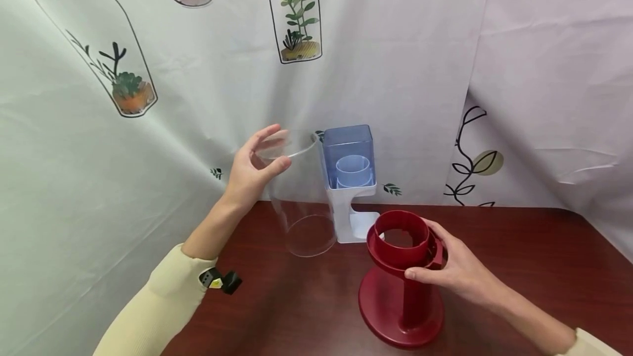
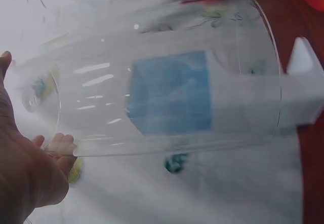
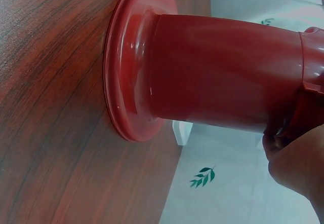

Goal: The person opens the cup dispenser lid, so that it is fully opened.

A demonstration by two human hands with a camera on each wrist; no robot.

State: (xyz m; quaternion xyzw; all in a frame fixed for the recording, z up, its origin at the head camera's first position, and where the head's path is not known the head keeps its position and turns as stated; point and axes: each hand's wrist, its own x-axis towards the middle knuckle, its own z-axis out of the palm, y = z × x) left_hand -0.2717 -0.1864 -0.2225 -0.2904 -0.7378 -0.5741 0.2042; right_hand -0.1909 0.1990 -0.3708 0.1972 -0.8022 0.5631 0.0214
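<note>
My left hand (image 1: 249, 172) grips a tall clear plastic cylinder (image 1: 304, 196) by its upper rim, thumb on the near side and fingers round the far side. The cylinder leans slightly, its lower end low over the table. In the left wrist view it spans most of the picture, with the blue tank showing through its wall. My right hand (image 1: 460, 271) holds a red stand (image 1: 403, 306) at its ring-shaped top, thumb at the front of the collar. The stand is upright, its round base (image 3: 136, 67) on the table in the right wrist view.
Behind the cylinder and stand is a white dispenser (image 1: 341, 213) with a translucent blue square tank (image 1: 348, 150) on top. A dark reddish wooden table (image 1: 277, 312) lies below. White cloth (image 1: 395, 87) printed with plants hangs behind and to the left.
</note>
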